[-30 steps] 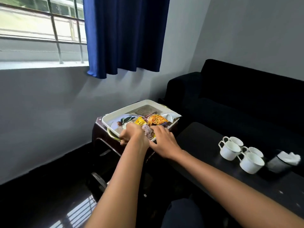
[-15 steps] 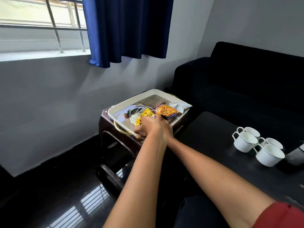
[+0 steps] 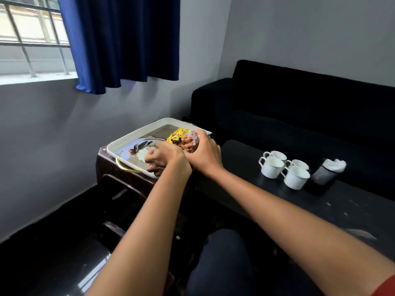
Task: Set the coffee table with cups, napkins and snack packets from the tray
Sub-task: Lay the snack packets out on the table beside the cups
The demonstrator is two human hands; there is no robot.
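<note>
Both hands were over the white tray on the dark side stand. Right hand had fingers curled round a bunch of snack packets, yellow one on top, a brownish printed one under it, held just above the tray floor. Left hand was curled at the tray's near edge, gripping something pale; can't tell if it was a packet or a napkin.

Change vs half a second back: packets then lay flat in the tray with both hands bunched at the near rim; now the right hand had reached further in and gathered them up. A second back the hands were apart, only fingering the near packet. So picking had progressed from sorting to an actual grasp.

For the task: four white cups already sat clustered on the black coffee table, with a dark holder of white napkins just beside them. Snack packets looked like the last item off the tray. Likely next was carrying the bunch right, over to the table near the cups; loose multi-packet grip could drop one.
</note>
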